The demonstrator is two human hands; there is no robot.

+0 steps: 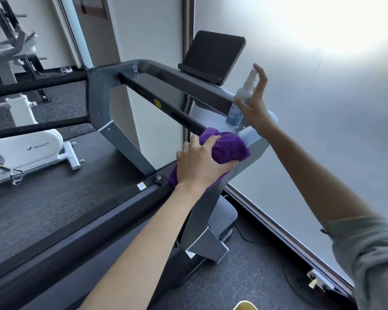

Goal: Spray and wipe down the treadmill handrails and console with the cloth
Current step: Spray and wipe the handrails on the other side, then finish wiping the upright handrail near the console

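Purple cloth [227, 147]: left hand [199, 164] is bunching and pressing it against the treadmill console [166, 90] corner, likely wiping. Spray bottle [241, 101]: standing on console beside cloth; right hand [254, 104] is spreading wide, thumb touching it, seemingly parking it nearby.

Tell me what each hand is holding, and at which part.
The left hand grips the bunched purple cloth around its middle. The right hand is open around the clear spray bottle; a firm hold cannot be told.
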